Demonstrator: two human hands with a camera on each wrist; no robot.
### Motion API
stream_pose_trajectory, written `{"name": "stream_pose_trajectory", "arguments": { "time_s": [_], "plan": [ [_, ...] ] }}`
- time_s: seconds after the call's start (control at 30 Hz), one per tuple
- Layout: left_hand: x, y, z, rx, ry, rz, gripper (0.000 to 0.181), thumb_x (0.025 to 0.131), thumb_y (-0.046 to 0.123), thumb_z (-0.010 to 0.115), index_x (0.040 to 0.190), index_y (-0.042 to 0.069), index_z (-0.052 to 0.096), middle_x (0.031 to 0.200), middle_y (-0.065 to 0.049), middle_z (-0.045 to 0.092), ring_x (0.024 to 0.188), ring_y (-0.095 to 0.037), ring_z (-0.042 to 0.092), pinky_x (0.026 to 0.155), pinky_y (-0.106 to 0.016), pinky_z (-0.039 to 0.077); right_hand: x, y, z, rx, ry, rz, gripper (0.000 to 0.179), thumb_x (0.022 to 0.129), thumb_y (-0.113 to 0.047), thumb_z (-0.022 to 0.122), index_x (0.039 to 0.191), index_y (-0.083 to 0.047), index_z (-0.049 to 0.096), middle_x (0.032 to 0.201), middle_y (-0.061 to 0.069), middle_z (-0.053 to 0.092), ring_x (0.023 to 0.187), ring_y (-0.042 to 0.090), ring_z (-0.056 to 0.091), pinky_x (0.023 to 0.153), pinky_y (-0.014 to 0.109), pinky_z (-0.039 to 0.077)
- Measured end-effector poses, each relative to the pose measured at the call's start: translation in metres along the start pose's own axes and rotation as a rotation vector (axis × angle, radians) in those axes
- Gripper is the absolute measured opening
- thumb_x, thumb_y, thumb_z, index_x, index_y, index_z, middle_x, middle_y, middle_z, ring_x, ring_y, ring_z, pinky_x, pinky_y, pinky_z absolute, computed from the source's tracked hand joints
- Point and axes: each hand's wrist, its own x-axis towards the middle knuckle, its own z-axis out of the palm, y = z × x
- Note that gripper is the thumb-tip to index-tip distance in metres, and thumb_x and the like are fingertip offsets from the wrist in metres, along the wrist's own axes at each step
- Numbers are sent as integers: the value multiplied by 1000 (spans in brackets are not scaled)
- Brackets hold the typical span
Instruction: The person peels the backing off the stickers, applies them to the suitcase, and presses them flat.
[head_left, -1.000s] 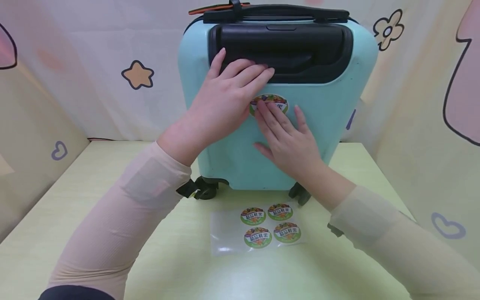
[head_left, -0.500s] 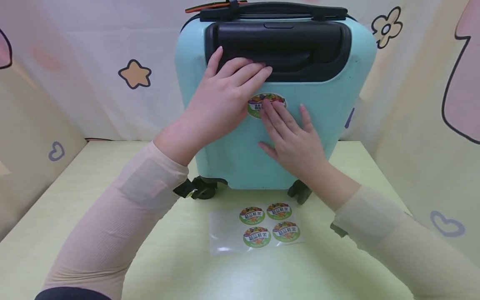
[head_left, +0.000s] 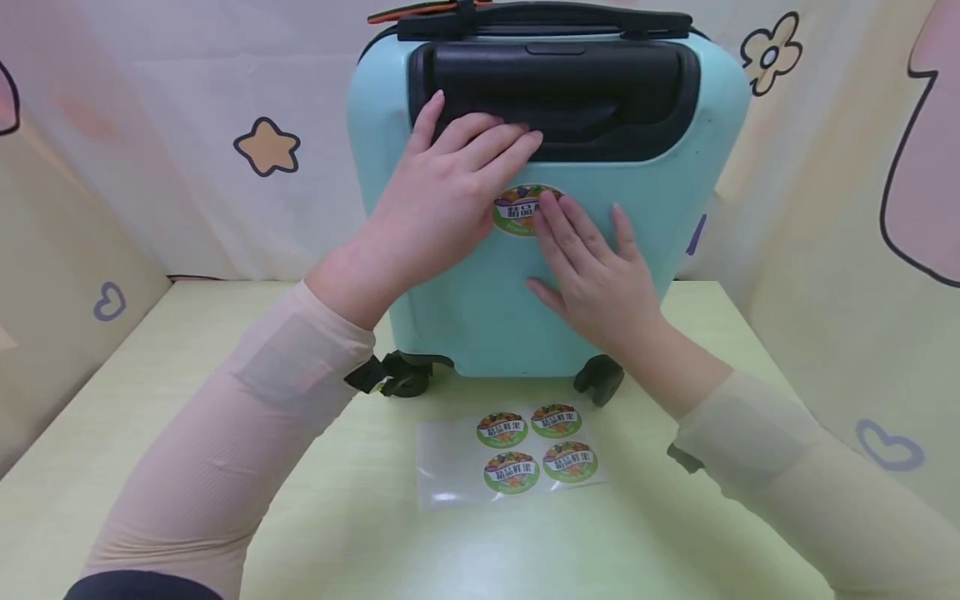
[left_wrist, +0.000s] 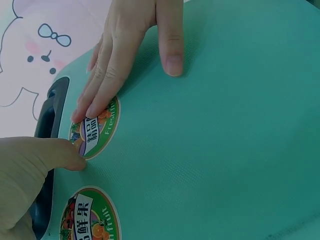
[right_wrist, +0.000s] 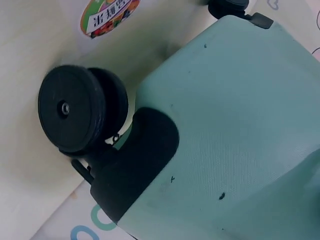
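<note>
the suitcase (head_left: pixel 487 333) is seemingly steadied by the left hand (head_left: pixel 446 196) so the sticker (head_left: pixel 513 210) can be pressed by the right hand (head_left: pixel 600 279); neither is clenched.

Here's the suitcase (head_left: pixel 540 317), upper centre, up on the table (head_left: pixel 337 517) | sticker (head_left: pixel 516 212) above mid-frame on its front | sticker sheet (head_left: pixel 450 458) lower centre, before it | backdrop (head_left: pixel 187 192) behind

sticker (head_left: pixel 515 212): partly covered by right fingers (head_left: pixel 564 232) | second sticker (left_wrist: pixel 90 217): cut off, left wrist view | sheet stickers (head_left: pixel 512 472): smallest print illegible
</note>
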Motion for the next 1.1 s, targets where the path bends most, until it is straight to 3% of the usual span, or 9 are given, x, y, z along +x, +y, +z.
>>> {"name": "stream_pose_trajectory", "arguments": {
  "time_s": [0.23, 0.4, 0.57, 0.83, 1.1],
  "plan": [
    [1, 0, 0, 3, -25, -3, 52, 87, 15, 62, 137, 10, 47, 134, -7, 51, 125, -26, 39, 111, -48, 6, -3, 2, -1, 17, 3, 38, 64, 99, -46, 34, 145, -1, 29, 154, 6, 14, 139, 22, 19, 109, 53, 13],
    [-1, 1, 1, -11, -23, -8, 51, 87, 12, 61, 136, 9, 48, 133, -6, 52, 124, -26, 40, 110, -49, 7, -4, -2, -1, -13, 4, 32, 64, 99, -46, 32, 144, -1, 30, 153, 8, 19, 138, 24, 22, 108, 53, 15],
    [-1, 0, 1, -23, 17, 1, 50, 86, 10, 60, 134, 8, 50, 132, -6, 53, 123, -25, 40, 110, -49, 8, 5, -10, -2, -25, 28, 3, 62, 98, -45, 36, 142, -1, 35, 150, 10, 27, 136, 24, 29, 107, 53, 19],
    [-1, -1, 2, -33, 70, 11, 42, 90, 10, 51, 133, 7, 52, 130, -7, 55, 122, -25, 42, 110, -50, 8, 27, -21, -4, 1, -103, -28, 68, 94, -41, 51, 146, -5, 27, 150, 9, 27, 140, 21, 17, 110, 51, 11],
    [-1, 0, 2, -34, 53, 16, 44, 91, 12, 54, 134, 8, 50, 131, -7, 54, 123, -25, 40, 110, -50, 8, 29, -22, -4, -19, -117, -16, 67, 93, -41, 53, 145, -6, 31, 149, 9, 29, 140, 21, 18, 110, 51, 11]
  ]
}}
